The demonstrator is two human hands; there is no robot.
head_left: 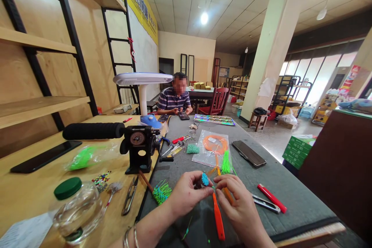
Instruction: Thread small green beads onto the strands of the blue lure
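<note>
Two hands work close together: the left hand (186,194) pinches a small teal tuft (205,179), which looks light and soft, best held at its base; the right hand (236,197) pinches something too thin to tell.

A small teal bristly tuft (205,179) was pinched between the left hand (186,195) and its fingertips, just above a slim orange rod (218,221). The rod slanted downward from the right hand (240,201), its rounded end pointing toward the person.
</note>
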